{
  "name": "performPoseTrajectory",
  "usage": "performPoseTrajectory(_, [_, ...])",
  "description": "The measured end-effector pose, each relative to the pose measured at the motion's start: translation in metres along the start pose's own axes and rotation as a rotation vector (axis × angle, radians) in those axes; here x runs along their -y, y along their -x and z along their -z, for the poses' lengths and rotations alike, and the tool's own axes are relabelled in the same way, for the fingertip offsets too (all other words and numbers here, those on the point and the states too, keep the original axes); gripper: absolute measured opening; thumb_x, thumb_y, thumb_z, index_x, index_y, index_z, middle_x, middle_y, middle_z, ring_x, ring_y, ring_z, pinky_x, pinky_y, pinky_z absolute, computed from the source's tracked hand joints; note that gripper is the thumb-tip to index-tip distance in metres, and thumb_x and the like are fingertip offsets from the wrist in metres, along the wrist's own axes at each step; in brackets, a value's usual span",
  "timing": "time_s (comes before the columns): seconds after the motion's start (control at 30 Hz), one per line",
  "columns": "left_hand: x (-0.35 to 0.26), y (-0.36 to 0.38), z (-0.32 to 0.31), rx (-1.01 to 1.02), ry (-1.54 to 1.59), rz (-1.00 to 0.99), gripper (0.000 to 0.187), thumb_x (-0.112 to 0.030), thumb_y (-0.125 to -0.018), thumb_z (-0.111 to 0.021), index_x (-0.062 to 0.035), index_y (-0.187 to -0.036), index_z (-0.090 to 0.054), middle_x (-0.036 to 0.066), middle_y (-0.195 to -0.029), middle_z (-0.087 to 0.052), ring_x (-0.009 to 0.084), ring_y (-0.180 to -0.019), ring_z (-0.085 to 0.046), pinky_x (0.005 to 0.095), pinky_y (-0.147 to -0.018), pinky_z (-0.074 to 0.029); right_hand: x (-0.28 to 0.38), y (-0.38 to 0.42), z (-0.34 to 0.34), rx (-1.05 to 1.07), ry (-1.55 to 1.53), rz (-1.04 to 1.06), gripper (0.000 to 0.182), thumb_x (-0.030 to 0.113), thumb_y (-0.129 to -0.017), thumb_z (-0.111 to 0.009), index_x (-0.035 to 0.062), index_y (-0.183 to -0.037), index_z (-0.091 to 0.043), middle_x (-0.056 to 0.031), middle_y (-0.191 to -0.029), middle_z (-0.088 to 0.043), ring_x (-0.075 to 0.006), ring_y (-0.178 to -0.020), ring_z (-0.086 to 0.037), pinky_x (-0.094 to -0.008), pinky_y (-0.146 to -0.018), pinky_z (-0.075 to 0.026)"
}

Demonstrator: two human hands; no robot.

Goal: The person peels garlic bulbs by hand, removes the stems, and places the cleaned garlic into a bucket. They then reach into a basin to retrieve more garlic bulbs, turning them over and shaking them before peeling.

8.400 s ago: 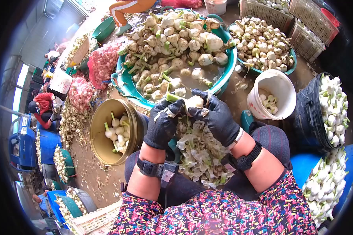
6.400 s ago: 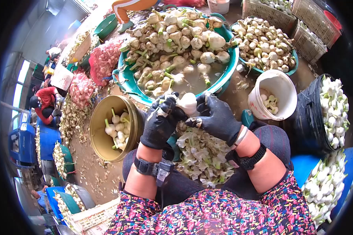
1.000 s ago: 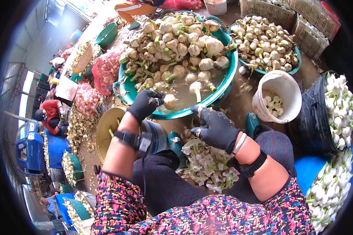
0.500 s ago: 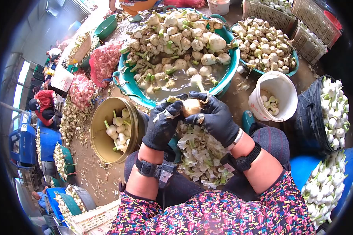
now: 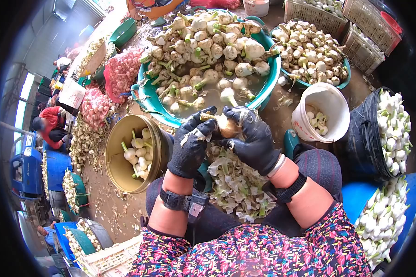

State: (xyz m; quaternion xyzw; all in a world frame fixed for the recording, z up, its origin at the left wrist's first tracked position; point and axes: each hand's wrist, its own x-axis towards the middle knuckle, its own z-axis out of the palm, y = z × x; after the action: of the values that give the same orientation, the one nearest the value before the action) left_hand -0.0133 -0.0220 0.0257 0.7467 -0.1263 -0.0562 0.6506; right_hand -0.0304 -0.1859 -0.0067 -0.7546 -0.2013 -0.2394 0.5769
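A brownish garlic bulb [image 5: 227,126] is held between my two black-gloved hands, over the front rim of the teal tub. My left hand [image 5: 192,143] is closed, its fingers around the stem end, with wet peel stuck to the glove. My right hand [image 5: 253,141] grips the bulb's other side with thumb and fingers. Just beyond, the teal tub [image 5: 145,102] holds murky water and a heap of unpeeled garlic bulbs [image 5: 208,41]. Below my hands, a pile of pale garlic skins [image 5: 240,184] lies between my knees.
To the left stands a tan bucket [image 5: 113,171] with peeled bulbs; to the right, a white bucket [image 5: 298,120] with a few. A black tub [image 5: 363,138] of white garlic sits further right. Red mesh sacks [image 5: 123,74] and a person in red [image 5: 53,127] are at far left.
The bulb has turned and tilted slightly between my hands. My right fingers have shifted around it, while my left hand stays near the stem end.
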Motion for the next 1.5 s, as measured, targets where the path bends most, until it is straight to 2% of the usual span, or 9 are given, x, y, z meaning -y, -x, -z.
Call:
performPoseTrajectory(0.17, [-0.003, 0.000, 0.004, 0.080, 0.076, 0.015, 0.032, -0.008, -0.083, -0.056, 0.0040, -0.113, -0.057, 0.005, -0.094, -0.063, 0.0105, -0.083, -0.058, 0.0243, -0.075, -0.047, 0.004, 0.001, 0.002, 0.041, 0.408, 0.171, 0.061, 0.009, -0.058, -0.074, 0.0010, -0.115, -0.052, -0.0206, -0.101, -0.056, -0.0366, -0.096, -0.053, -0.0405, -0.084, -0.044])
performPoseTrajectory(0.37, [0.023, 0.007, 0.004, 0.110, -0.110, -0.032, 0.028, -0.010, -0.084, -0.053, 0.0049, -0.107, -0.060, 0.007, -0.096, -0.064, 0.0126, -0.089, -0.058, 0.0266, -0.080, -0.047, 0.010, -0.009, 0.011, -0.058, -1.007, -0.796, 0.046, -0.002, -0.073, -0.069, -0.0004, -0.115, -0.049, -0.0097, -0.102, -0.060, -0.0157, -0.088, -0.060, -0.0290, -0.077, -0.052])
performPoseTrajectory(0.63, [0.012, -0.007, 0.012, 0.153, -0.643, -0.519, 0.018, -0.003, -0.082, -0.055, 0.0014, -0.098, -0.062, 0.011, -0.089, -0.063, 0.0184, -0.079, -0.061, 0.0289, -0.072, -0.049, 0.003, -0.002, 0.007, -0.042, -0.856, -0.633, 0.046, -0.002, -0.073, -0.069, -0.0005, -0.115, -0.049, -0.0094, -0.101, -0.061, -0.0159, -0.088, -0.061, -0.0285, -0.079, -0.051])
performPoseTrajectory(0.7, [0.011, -0.002, 0.006, 0.054, -0.181, -0.037, 0.019, 0.006, -0.075, -0.058, -0.0008, -0.092, -0.063, 0.012, -0.086, -0.063, 0.0202, -0.074, -0.061, 0.0304, -0.067, -0.050, 0.001, 0.000, 0.005, -0.027, -0.804, -0.547, 0.046, -0.002, -0.073, -0.069, -0.0004, -0.115, -0.049, -0.0094, -0.101, -0.061, -0.0159, -0.089, -0.061, -0.0283, -0.079, -0.051])
performPoseTrajectory(0.77, [0.013, -0.005, 0.010, 0.139, -0.504, -0.540, 0.027, 0.011, -0.070, -0.059, -0.0017, -0.093, -0.063, 0.014, -0.088, -0.063, 0.0239, -0.073, -0.062, 0.0319, -0.066, -0.050, 0.002, 0.000, 0.008, -0.005, -1.000, -0.769, 0.044, 0.001, -0.076, -0.067, -0.0001, -0.116, -0.051, -0.0082, -0.106, -0.058, -0.0161, -0.097, -0.057, -0.0293, -0.083, -0.049])
performPoseTrajectory(0.93, [0.015, -0.008, 0.018, 0.150, -0.661, -0.693, 0.029, 0.006, -0.074, -0.056, -0.0011, -0.101, -0.062, 0.014, -0.097, -0.064, 0.0274, -0.082, -0.063, 0.0320, -0.073, -0.051, 0.005, -0.004, 0.011, -0.061, -1.011, -0.835, 0.045, 0.000, -0.074, -0.069, -0.0002, -0.115, -0.049, -0.0099, -0.102, -0.061, -0.0160, -0.088, -0.061, -0.0278, -0.078, -0.051])
performPoseTrajectory(1.03, [0.008, 0.003, 0.005, 0.053, 0.126, -0.016, 0.029, -0.002, -0.078, -0.057, 0.0011, -0.106, -0.061, 0.010, -0.098, -0.063, 0.0196, -0.084, -0.062, 0.0297, -0.076, -0.049, 0.002, -0.001, 0.006, -0.019, -0.997, -0.766, 0.045, -0.001, -0.074, -0.068, -0.0001, -0.115, -0.049, -0.0100, -0.102, -0.061, -0.0160, -0.088, -0.061, -0.0275, -0.078, -0.051])
performPoseTrajectory(1.3, [0.016, 0.002, 0.015, 0.098, 0.028, -0.067, 0.028, -0.009, -0.079, -0.059, 0.0021, -0.104, -0.063, 0.008, -0.095, -0.065, 0.0149, -0.086, -0.060, 0.0277, -0.078, -0.048, -0.018, 0.005, -0.007, 0.172, -0.588, -0.491, 0.036, 0.024, -0.092, -0.051, 0.0001, -0.119, -0.048, -0.0085, -0.103, -0.059, -0.0135, -0.085, -0.058, -0.0281, -0.071, -0.050])
performPoseTrajectory(1.5, [0.022, 0.001, 0.013, 0.085, 0.013, -0.084, 0.022, -0.010, -0.083, -0.059, 0.0028, -0.100, -0.064, 0.012, -0.101, -0.064, 0.0163, -0.091, -0.060, 0.0288, -0.081, -0.048, 0.011, 0.002, 0.007, 0.605, -1.261, -1.281, 0.035, 0.040, -0.089, -0.050, 0.0068, -0.095, -0.057, -0.0043, -0.071, -0.061, -0.0114, -0.052, -0.056, -0.0224, -0.039, -0.041])
